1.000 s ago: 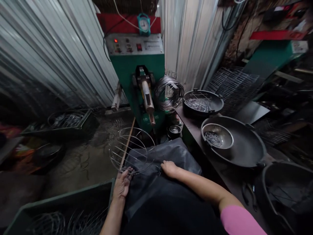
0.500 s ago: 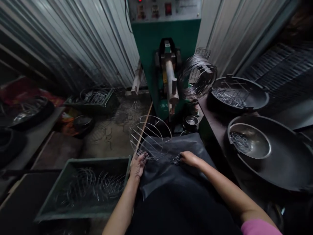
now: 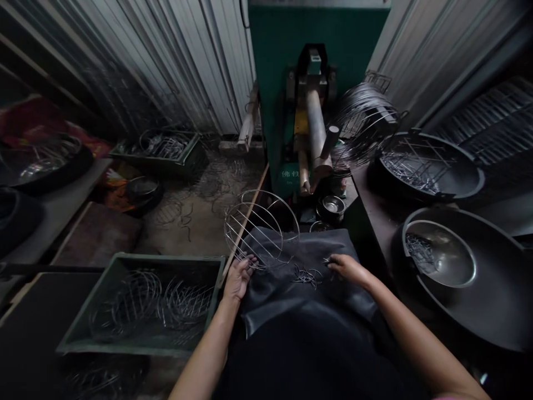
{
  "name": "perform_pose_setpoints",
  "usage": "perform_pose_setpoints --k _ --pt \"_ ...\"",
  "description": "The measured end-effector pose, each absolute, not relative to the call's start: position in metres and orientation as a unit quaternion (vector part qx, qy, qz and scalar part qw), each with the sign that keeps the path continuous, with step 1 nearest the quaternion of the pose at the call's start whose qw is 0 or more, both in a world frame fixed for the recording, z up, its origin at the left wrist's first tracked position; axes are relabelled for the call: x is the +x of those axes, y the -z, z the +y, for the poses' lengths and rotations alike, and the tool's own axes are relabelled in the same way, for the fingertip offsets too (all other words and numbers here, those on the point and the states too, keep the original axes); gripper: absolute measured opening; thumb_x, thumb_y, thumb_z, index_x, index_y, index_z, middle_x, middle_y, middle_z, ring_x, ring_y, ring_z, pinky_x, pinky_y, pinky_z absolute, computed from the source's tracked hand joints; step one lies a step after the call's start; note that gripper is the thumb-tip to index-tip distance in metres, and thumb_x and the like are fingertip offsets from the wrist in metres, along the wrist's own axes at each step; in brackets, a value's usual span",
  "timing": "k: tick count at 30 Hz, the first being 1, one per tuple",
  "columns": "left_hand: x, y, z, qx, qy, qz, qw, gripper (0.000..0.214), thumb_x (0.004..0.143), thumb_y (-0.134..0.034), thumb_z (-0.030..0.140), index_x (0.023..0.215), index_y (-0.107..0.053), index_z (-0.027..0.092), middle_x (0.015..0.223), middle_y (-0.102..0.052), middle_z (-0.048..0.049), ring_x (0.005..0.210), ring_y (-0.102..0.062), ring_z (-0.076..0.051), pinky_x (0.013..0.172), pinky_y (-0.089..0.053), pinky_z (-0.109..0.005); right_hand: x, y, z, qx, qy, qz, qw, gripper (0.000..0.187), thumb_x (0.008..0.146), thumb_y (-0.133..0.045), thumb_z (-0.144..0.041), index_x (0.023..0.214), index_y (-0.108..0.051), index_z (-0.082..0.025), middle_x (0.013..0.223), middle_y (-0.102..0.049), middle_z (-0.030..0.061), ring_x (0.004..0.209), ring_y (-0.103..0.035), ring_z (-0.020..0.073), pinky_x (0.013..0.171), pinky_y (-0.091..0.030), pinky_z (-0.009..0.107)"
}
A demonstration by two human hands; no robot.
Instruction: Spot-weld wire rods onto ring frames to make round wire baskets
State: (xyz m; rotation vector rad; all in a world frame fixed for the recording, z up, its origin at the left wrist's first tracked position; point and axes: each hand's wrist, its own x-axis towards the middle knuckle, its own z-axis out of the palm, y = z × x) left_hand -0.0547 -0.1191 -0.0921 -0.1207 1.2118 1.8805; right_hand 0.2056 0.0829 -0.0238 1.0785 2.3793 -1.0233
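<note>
My left hand [image 3: 239, 276] is closed on the lower edge of a round wire rack [image 3: 282, 233], a ring crossed by parallel bars with a second ring beside it. The rack stands tilted above the dark apron [image 3: 283, 300] over my lap. A small heap of short bent wire pieces [image 3: 307, 276] lies on the apron between my hands. To the right of that heap, my right hand [image 3: 347, 268] pinches a small wire piece [image 3: 326, 259], its tip just showing past the fingers.
Ahead stands a green machine [image 3: 275, 66] with a thick metal arm [image 3: 318, 125]. A green bin [image 3: 120, 264] of wire racks is at left. On the right are a large pan [image 3: 495, 289] with a steel bowl [image 3: 462, 255] inside, another pan [image 3: 466, 166] and a wire coil [image 3: 366, 105].
My right hand has moved right, away from the wire pieces, which now lie in view on the apron. My left hand keeps hold of the rack. The view has tipped downward and turned slightly left.
</note>
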Motion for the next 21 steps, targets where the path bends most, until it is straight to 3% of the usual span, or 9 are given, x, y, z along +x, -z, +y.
perform_pose_setpoints --k 4,8,11,15,19,21 --pt "-0.054 0.092 -0.118 -0.036 -0.755 0.487 0.439 0.039 0.056 -0.074 0.024 0.091 -0.058 0.016 0.083 -0.067 -0.0044 0.079 -0.065 -0.019 0.084 -0.048 -0.039 0.197 0.027 0.075 0.380 0.171 0.872 0.258 0.022 0.082 -0.043 -0.008 0.090 -0.062 -0.012 0.089 -0.067 0.0160 0.084 -0.064 0.0247 0.070 -0.044 0.030" --pt "-0.051 0.090 -0.118 -0.035 -0.756 0.486 0.438 0.039 0.056 -0.074 0.022 0.091 -0.057 0.017 0.083 -0.067 -0.0039 0.079 -0.064 -0.018 0.085 -0.047 -0.039 0.183 0.038 0.060 0.400 0.155 0.867 0.252 0.028 0.080 -0.038 0.001 0.092 -0.063 -0.007 0.095 -0.065 0.0237 0.091 -0.062 0.0309 0.073 -0.045 0.037" --pt "-0.050 0.088 -0.120 -0.026 -0.757 0.487 0.435 0.039 0.056 -0.074 0.022 0.090 -0.056 0.017 0.084 -0.066 -0.0033 0.080 -0.064 -0.017 0.087 -0.046 -0.039 0.188 0.039 0.066 0.412 0.174 0.862 0.240 0.020 0.079 -0.046 -0.004 0.086 -0.063 -0.010 0.090 -0.066 0.0190 0.086 -0.063 0.0280 0.070 -0.045 0.033" --pt "-0.051 0.087 -0.122 -0.021 -0.758 0.486 0.434 0.039 0.056 -0.074 0.023 0.090 -0.056 0.017 0.084 -0.066 -0.0035 0.081 -0.064 -0.018 0.086 -0.045 -0.039 0.209 0.032 0.083 0.427 0.230 0.855 0.182 0.014 0.084 -0.049 -0.021 0.087 -0.060 -0.015 0.085 -0.066 0.0076 0.075 -0.061 0.0167 0.063 -0.043 0.023" --pt "-0.050 0.087 -0.122 -0.028 -0.764 0.477 0.433 0.040 0.054 -0.075 0.023 0.089 -0.056 0.016 0.083 -0.066 -0.0031 0.079 -0.064 -0.017 0.085 -0.046 -0.038 0.224 0.032 0.085 0.481 0.417 0.767 0.077 0.020 0.085 -0.045 -0.030 0.083 -0.057 -0.014 0.062 -0.056 -0.0015 0.045 -0.047 0.0085 0.045 -0.036 0.019" --pt "-0.049 0.086 -0.122 -0.027 -0.764 0.479 0.433 0.040 0.054 -0.075 0.023 0.089 -0.056 0.017 0.082 -0.066 -0.0028 0.078 -0.064 -0.017 0.084 -0.046 -0.037 0.225 0.034 0.083 0.489 0.425 0.757 0.085 0.019 0.084 -0.046 -0.030 0.080 -0.057 -0.014 0.057 -0.052 -0.0035 0.040 -0.042 0.0072 0.043 -0.034 0.019"
